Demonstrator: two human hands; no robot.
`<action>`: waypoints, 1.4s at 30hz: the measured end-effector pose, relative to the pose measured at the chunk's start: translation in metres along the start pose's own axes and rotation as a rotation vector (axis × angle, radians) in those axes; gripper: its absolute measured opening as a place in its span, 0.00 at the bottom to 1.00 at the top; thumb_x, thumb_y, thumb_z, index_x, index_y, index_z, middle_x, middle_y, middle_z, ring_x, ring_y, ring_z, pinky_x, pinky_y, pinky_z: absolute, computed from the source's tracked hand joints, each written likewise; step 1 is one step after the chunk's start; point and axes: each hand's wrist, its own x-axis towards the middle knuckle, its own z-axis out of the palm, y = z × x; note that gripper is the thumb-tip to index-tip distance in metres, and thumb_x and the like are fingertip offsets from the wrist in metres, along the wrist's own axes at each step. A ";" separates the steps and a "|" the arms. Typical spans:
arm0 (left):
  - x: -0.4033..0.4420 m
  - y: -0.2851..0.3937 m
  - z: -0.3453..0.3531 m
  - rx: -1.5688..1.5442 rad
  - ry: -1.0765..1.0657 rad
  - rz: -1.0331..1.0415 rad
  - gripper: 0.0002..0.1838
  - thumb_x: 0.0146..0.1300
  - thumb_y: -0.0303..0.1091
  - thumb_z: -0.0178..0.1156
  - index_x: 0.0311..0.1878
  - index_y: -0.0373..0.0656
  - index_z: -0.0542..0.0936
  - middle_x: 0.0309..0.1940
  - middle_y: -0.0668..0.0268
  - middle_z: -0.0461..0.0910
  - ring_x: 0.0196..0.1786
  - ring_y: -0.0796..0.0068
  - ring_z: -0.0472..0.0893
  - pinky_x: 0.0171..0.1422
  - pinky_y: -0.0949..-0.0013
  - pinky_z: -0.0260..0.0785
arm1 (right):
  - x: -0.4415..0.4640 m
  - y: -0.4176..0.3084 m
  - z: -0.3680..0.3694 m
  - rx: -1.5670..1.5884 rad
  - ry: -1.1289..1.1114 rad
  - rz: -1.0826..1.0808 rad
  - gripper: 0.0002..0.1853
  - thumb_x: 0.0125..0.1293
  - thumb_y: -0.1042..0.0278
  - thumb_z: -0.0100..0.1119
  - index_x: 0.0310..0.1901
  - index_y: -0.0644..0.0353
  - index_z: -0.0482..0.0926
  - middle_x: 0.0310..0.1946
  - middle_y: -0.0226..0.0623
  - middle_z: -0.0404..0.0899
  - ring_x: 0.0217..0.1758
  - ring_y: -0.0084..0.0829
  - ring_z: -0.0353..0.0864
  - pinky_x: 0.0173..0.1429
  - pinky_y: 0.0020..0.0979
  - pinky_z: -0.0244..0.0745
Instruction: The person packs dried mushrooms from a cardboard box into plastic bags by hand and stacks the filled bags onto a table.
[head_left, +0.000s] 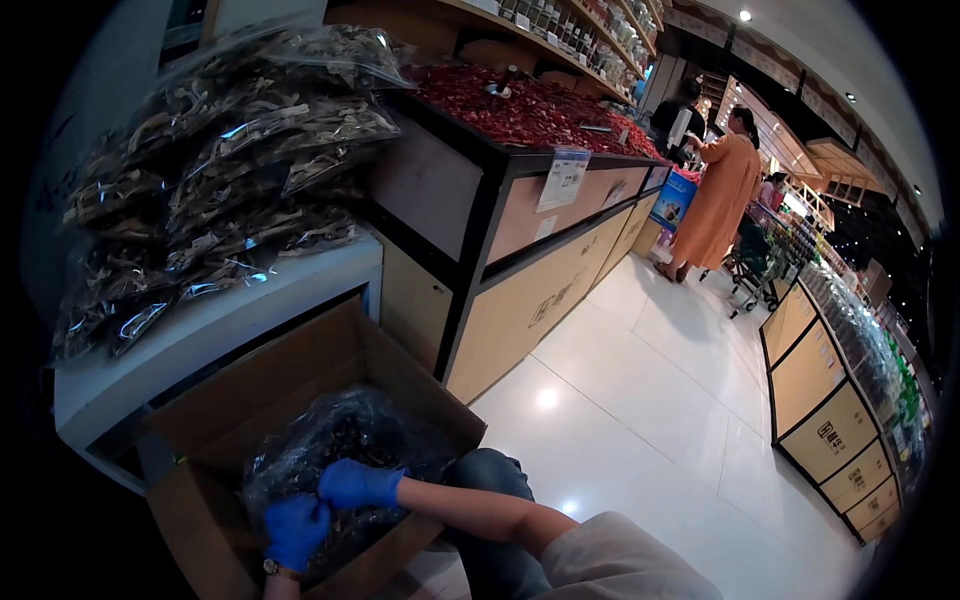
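Note:
Both hands wear blue gloves and are inside an open cardboard box (185, 520) on the floor. In the box lies a clear plastic bag (290, 430) with dark contents that I cannot make out. My left hand (297, 530), with a watch at the wrist, is closed at the near left part of the bag. Just right of it, my right hand (360, 484) is closed too, its fingertips close to the left hand. Both seem to pinch the bag's plastic, though the fingertips are partly hidden.
Bags of dried goods (230, 150) are piled on a white ledge (220, 310) behind the box. A wooden counter (540, 300) holds red dried goods (520, 115). Further off are a person in orange (725, 190), a cart (750, 265) and shelving on the right (830, 430).

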 end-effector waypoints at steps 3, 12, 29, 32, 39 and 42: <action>-0.003 -0.002 0.002 0.022 -0.006 0.007 0.08 0.52 0.37 0.59 0.22 0.45 0.78 0.22 0.59 0.78 0.25 0.58 0.78 0.31 0.57 0.69 | -0.001 -0.006 0.001 -0.010 0.001 0.048 0.09 0.48 0.61 0.57 0.23 0.55 0.83 0.26 0.45 0.81 0.32 0.48 0.81 0.35 0.45 0.75; -0.001 -0.009 -0.001 -0.020 0.077 0.018 0.08 0.53 0.40 0.64 0.27 0.47 0.80 0.23 0.60 0.77 0.28 0.58 0.77 0.31 0.57 0.69 | -0.007 0.003 -0.033 0.019 0.009 0.089 0.10 0.49 0.58 0.57 0.27 0.53 0.84 0.27 0.42 0.81 0.32 0.47 0.80 0.36 0.45 0.74; -0.004 -0.019 0.001 0.043 0.065 0.069 0.06 0.51 0.34 0.65 0.24 0.45 0.78 0.25 0.61 0.76 0.30 0.58 0.76 0.34 0.59 0.69 | -0.018 0.009 -0.042 -0.035 0.238 -0.081 0.13 0.51 0.57 0.59 0.31 0.56 0.84 0.28 0.42 0.82 0.33 0.47 0.81 0.38 0.44 0.77; -0.003 -0.011 -0.003 -0.016 0.091 0.075 0.07 0.51 0.35 0.65 0.24 0.45 0.78 0.24 0.61 0.76 0.30 0.58 0.76 0.34 0.59 0.69 | -0.018 0.008 -0.046 0.010 0.026 0.150 0.14 0.52 0.54 0.59 0.31 0.56 0.84 0.30 0.41 0.82 0.33 0.47 0.81 0.38 0.44 0.77; -0.006 -0.017 0.001 0.070 0.095 0.027 0.08 0.54 0.36 0.64 0.24 0.45 0.79 0.25 0.61 0.77 0.28 0.56 0.76 0.34 0.59 0.69 | -0.015 0.018 -0.046 -0.012 0.147 0.119 0.14 0.53 0.53 0.57 0.29 0.54 0.84 0.32 0.43 0.81 0.36 0.47 0.81 0.40 0.42 0.76; -0.006 -0.005 -0.003 0.008 0.130 0.023 0.07 0.54 0.35 0.64 0.24 0.45 0.79 0.26 0.61 0.77 0.28 0.57 0.76 0.35 0.60 0.69 | -0.013 0.011 -0.049 -0.017 0.198 0.109 0.13 0.53 0.54 0.58 0.28 0.54 0.84 0.31 0.44 0.80 0.36 0.47 0.81 0.41 0.42 0.76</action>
